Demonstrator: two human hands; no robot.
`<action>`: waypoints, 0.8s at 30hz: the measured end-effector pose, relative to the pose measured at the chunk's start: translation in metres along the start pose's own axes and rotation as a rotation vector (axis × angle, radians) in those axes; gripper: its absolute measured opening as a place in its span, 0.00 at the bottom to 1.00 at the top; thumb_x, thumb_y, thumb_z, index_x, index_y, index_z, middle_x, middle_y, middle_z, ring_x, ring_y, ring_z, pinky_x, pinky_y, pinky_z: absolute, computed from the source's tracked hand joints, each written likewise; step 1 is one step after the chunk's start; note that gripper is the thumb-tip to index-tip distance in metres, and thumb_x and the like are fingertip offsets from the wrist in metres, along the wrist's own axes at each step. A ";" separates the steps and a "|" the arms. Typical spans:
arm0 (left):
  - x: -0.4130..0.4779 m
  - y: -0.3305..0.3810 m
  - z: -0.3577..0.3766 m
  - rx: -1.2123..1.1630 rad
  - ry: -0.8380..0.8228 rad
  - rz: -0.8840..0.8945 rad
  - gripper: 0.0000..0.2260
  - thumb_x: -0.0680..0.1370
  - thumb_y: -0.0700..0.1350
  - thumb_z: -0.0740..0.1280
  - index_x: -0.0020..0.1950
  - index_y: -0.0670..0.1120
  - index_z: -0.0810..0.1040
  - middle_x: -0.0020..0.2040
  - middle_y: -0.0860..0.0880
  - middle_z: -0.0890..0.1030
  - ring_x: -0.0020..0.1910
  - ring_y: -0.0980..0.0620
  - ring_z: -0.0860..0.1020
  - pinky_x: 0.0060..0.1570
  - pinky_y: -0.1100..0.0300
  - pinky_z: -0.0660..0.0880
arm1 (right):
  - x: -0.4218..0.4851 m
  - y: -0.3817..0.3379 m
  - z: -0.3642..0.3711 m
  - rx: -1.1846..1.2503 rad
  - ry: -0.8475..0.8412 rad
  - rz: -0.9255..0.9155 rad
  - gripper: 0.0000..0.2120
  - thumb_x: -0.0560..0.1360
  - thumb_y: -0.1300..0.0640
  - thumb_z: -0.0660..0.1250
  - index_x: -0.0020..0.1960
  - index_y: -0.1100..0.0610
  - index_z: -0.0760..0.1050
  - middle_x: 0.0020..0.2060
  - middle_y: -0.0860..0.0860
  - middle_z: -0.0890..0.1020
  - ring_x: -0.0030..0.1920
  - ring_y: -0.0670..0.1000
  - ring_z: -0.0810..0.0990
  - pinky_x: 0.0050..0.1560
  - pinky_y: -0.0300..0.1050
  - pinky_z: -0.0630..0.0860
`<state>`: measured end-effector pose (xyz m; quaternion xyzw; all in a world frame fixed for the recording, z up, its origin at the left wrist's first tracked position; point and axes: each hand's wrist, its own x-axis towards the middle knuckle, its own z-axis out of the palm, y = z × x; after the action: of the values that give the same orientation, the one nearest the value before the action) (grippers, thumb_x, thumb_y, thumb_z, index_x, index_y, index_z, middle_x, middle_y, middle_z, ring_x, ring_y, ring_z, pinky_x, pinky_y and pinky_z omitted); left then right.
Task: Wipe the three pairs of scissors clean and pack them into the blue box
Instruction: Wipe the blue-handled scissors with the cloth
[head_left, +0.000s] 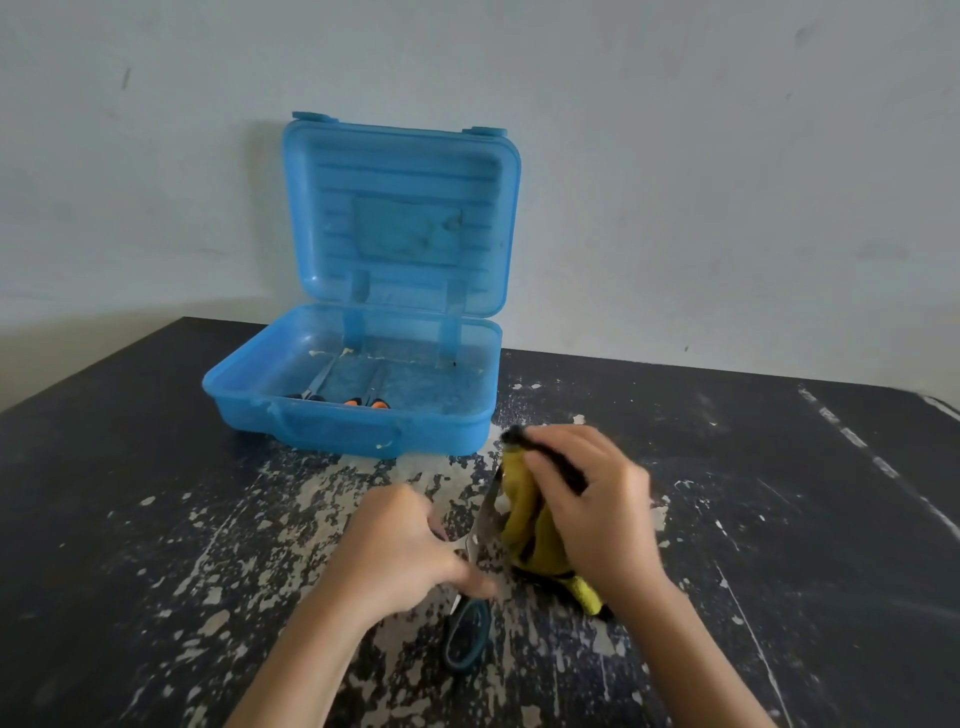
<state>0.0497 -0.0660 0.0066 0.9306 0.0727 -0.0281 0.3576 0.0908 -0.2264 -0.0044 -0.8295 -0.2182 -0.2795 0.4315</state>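
The teal-handled scissors (483, 519) are the pair not yet packed, lying on the table (156, 519) just in front of the blue box (311, 431), blade pointing away towards it and handle loop nearest the person. The danger is that bare edge: the right hand (592, 514) is bunched tight round the yellow cloth (530, 525), and if the cloth slips or thins out along the steel, fingers could meet the blade. There's a second worry, too. The left hand (400, 551) has only a small purchase near the pivot, so a hard stroke could twist the scissors loose and send them skating over the flaking tabletop. Grit from that surface could also dirty the blade again before packing. Now the positions: the left hand sits to the left of the blade, fingers curled in and thumb stretched across the shank just above the loop, pinching the scissors there, though blur hides the exact grip. The right hand is on the blade's right side, cloth pressed against the metal. Inside the open box, the dark-handled scissors (311, 387) and orange-handled scissors (371, 395) lie side by side near the front wall.
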 end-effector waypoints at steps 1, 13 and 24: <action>-0.002 0.002 -0.001 0.018 0.011 -0.002 0.23 0.53 0.55 0.82 0.35 0.42 0.77 0.32 0.48 0.75 0.31 0.51 0.69 0.31 0.61 0.65 | -0.004 -0.004 0.005 -0.027 -0.070 -0.070 0.10 0.73 0.62 0.68 0.53 0.57 0.80 0.47 0.46 0.80 0.48 0.39 0.77 0.53 0.28 0.71; -0.008 0.009 0.000 0.098 0.021 0.016 0.22 0.57 0.55 0.81 0.42 0.44 0.80 0.35 0.52 0.78 0.29 0.57 0.73 0.26 0.69 0.66 | 0.006 0.032 0.015 -0.351 -0.080 0.138 0.12 0.73 0.72 0.60 0.50 0.66 0.80 0.48 0.58 0.79 0.48 0.58 0.75 0.47 0.45 0.74; 0.000 0.004 -0.003 -0.020 0.085 -0.107 0.23 0.55 0.53 0.82 0.33 0.43 0.73 0.33 0.51 0.77 0.29 0.55 0.72 0.25 0.67 0.65 | 0.011 -0.007 -0.025 0.296 0.071 0.356 0.11 0.70 0.65 0.70 0.46 0.50 0.78 0.38 0.45 0.82 0.36 0.41 0.80 0.36 0.32 0.76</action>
<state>0.0505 -0.0668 0.0111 0.9222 0.1378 -0.0071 0.3614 0.0878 -0.2422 0.0181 -0.7723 -0.0916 -0.1928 0.5983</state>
